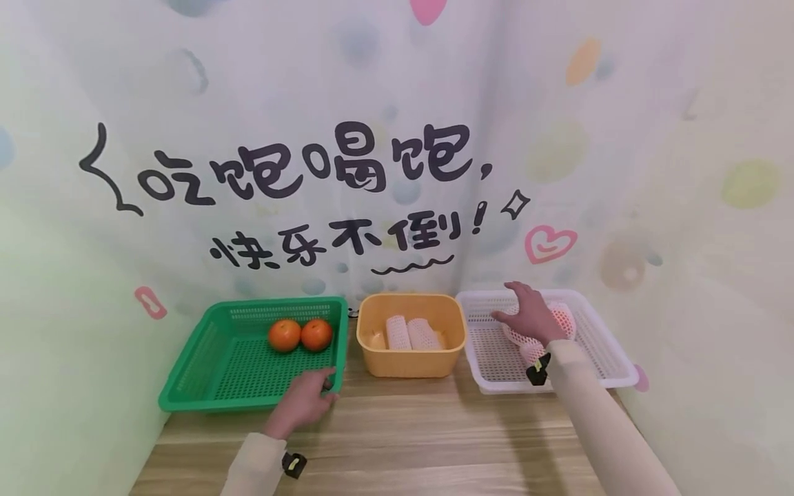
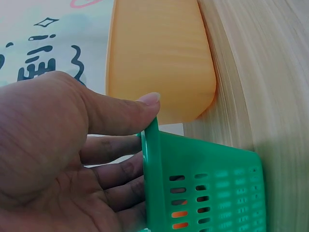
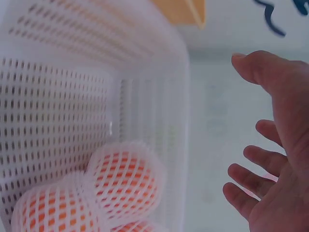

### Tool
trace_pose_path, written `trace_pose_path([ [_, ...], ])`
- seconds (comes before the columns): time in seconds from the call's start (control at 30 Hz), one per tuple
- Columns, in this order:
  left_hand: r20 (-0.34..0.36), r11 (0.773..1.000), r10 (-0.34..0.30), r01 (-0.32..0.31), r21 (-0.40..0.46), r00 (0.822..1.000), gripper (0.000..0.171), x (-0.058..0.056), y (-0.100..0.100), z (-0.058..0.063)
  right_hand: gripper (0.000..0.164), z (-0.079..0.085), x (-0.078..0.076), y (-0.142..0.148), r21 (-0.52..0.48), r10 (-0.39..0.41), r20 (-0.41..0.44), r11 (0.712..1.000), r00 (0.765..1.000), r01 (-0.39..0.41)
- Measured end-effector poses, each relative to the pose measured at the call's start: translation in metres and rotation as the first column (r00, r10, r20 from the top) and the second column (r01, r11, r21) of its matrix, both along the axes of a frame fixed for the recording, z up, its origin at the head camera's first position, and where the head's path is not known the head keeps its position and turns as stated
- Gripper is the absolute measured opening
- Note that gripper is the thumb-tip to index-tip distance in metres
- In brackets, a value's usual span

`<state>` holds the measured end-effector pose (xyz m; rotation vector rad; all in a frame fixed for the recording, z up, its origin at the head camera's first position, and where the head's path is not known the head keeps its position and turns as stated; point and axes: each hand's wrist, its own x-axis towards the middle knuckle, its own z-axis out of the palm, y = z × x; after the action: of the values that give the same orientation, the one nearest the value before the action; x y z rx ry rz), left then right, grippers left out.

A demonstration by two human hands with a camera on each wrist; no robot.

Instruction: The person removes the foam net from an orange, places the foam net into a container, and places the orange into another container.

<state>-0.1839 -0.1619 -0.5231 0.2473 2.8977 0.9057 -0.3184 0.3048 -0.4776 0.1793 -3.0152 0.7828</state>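
My left hand (image 1: 304, 399) holds the green plastic basket (image 1: 192, 372) by its right front rim. In the left wrist view the thumb (image 2: 125, 113) lies on the edge of the green wall (image 2: 207, 159), with the fingers on its other side. Two oranges (image 1: 284, 335) sit bare at the back right of that basket. Over the white basket (image 1: 611, 344) hangs my right hand (image 1: 530, 317), fingers spread, holding nothing. Below it lie several orange fruits in white foam nets (image 3: 125, 183), partly hidden by the hand and arm in the head view.
Between the baskets stands a yellow-orange bin (image 1: 409, 364) with rolled foam nets (image 1: 398, 332) inside. All three containers are on a wood-grain table (image 1: 422, 434). A printed white curtain (image 1: 384, 83) rises right behind them.
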Motion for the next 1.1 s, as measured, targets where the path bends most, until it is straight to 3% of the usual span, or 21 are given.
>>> trace_pose_path([
  [0.27, 0.002, 1.0, 0.003, -0.003, -0.018, 1.0, 0.054, -0.003, 0.003, -0.002, 0.089, -0.014, -0.013, 0.03, 0.025, -0.059, 0.1, 0.998, 0.993, 0.057],
  [0.6, 0.018, 0.999, 0.008, -0.008, -0.033, 1.0, 0.053, -0.005, 0.001, -0.003, 0.093, -0.039, -0.029, 0.043, 0.062, -0.108, 0.228, 0.993, 0.968, 0.097],
  [0.8, 0.018, 1.0, 0.016, -0.016, -0.023, 1.0, 0.054, -0.005, 0.0, -0.001, 0.091, -0.051, -0.038, 0.047, 0.173, -0.08, 0.257, 0.984, 0.963, 0.036],
  [0.9, 0.018, 1.0, 0.018, -0.017, -0.021, 1.0, 0.054, -0.005, -0.001, -0.002, 0.083, -0.051, -0.038, 0.046, 0.213, -0.071, 0.271, 0.977, 0.96, 0.012],
  [1.1, 0.007, 1.0, 0.016, -0.016, -0.005, 1.0, 0.053, -0.003, -0.002, -0.004, 0.073, -0.055, -0.036, 0.042, 0.251, -0.046, 0.23, 0.968, 0.972, -0.013],
])
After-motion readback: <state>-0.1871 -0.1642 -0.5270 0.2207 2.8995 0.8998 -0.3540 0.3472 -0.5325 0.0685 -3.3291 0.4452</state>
